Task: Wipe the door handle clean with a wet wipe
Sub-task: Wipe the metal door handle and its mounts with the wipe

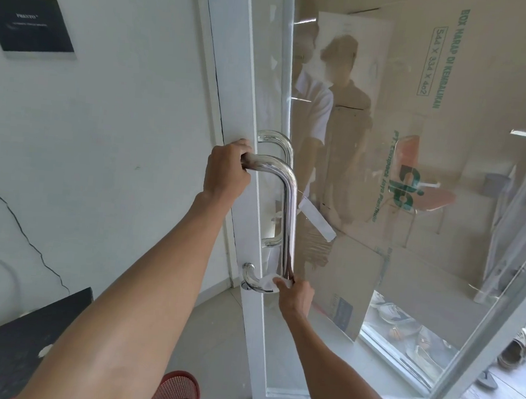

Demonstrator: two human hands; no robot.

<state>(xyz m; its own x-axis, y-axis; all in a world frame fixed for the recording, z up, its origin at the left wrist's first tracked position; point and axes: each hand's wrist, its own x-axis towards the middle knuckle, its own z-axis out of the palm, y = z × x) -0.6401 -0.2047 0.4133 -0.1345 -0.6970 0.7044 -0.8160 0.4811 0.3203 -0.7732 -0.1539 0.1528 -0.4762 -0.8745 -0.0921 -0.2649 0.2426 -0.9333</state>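
A polished steel pull handle (288,214) runs upright on the white-framed glass door (376,273). My left hand (226,172) is closed around the handle's upper bend. My right hand (294,296) is at the handle's lower bend and presses a white wet wipe (268,282) against the metal there. The wipe is crumpled and partly hidden by my fingers. A matching handle on the far side of the glass shows behind the near one.
A red mesh basket (174,393) stands on the floor below my arms. A dark table corner (13,346) is at lower left. Cardboard sheets (455,89) lean behind the glass. Shoes (515,348) lie beyond the door at right. A black wall plaque (29,24) hangs at upper left.
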